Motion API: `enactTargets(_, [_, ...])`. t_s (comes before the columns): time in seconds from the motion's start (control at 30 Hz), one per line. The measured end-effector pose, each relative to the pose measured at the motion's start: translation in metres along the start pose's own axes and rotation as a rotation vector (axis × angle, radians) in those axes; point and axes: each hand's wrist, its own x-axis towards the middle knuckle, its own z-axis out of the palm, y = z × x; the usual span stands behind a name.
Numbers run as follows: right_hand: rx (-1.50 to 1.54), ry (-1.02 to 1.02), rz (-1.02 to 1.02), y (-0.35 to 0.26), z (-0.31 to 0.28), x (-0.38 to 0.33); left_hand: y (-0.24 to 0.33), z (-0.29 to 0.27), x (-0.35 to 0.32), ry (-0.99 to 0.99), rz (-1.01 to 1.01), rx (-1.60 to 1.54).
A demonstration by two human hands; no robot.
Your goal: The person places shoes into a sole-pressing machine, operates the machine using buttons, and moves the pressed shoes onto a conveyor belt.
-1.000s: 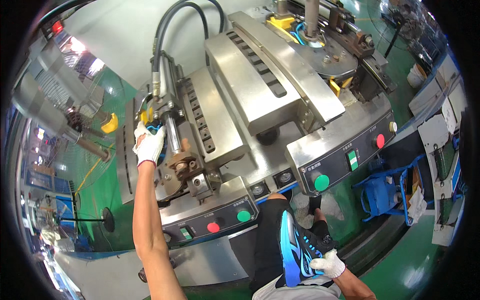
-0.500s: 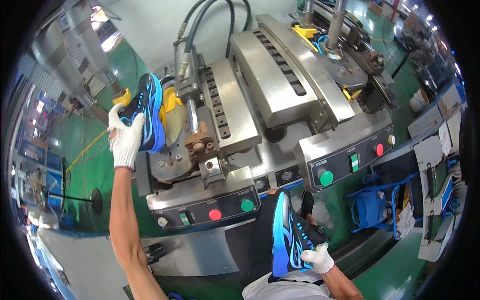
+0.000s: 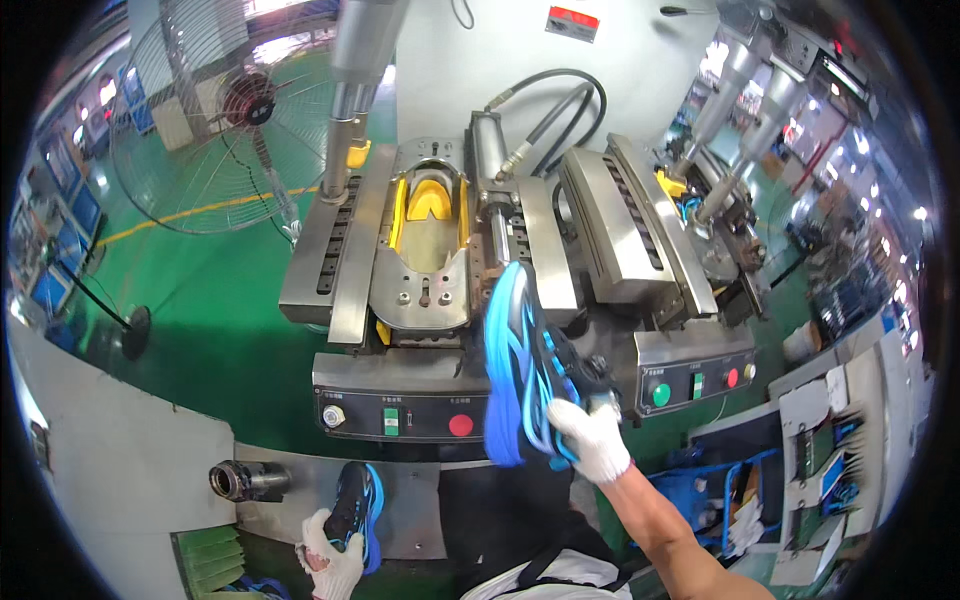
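Observation:
In my white-gloved right hand (image 3: 592, 440) is a black sneaker (image 3: 520, 375) with a blue sole, held up in front of the machine's middle. Its toe points away from me, and its sole side faces left. My gloved left hand (image 3: 330, 562) grips another black and blue sneaker (image 3: 347, 503) low at the left, above the metal shelf (image 3: 408, 500). Ahead stands a steel press station (image 3: 425, 295) with a shoe-shaped hollow. Yellow pads (image 3: 430, 197) line the hollow, and no shoe sits in it.
A control panel (image 3: 365, 415) with coloured buttons runs along the station's front. Right of it is a second station (image 3: 620, 235) with its own panel. A dark metal cylinder (image 3: 250, 480) lies on the shelf. A large fan (image 3: 250, 105) stands far left; a blue cart (image 3: 700, 495) is at right.
My left hand has carried its sneaker away from the press station, down toward the shelf. My right hand has raised its sneaker forward and left. The view has swung left.

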Motion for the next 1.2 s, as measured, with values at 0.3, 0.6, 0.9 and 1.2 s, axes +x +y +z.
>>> enactTargets(0.3, [-0.374, -0.185, -0.008, -0.081, 0.154, 0.236, -0.078, 0.028, -0.016, -0.084, -0.04, 0.173])
enactTargets(0.6, [-1.468, 0.356, -0.324, 0.028, 0.179, 0.411, -0.103, 0.049, -0.011, -0.004, 0.086, -0.177])
enactTargets(0.9, [-1.37, -0.054, -0.116, -0.022, 0.172, 0.372, -0.093, 0.046, -0.006, 0.005, 0.081, -0.168])
enactTargets(1.2, [-0.958, -0.482, -0.965, 0.04, 0.101, 0.056, -0.088, 0.068, -0.014, 0.042, -0.012, -0.206])
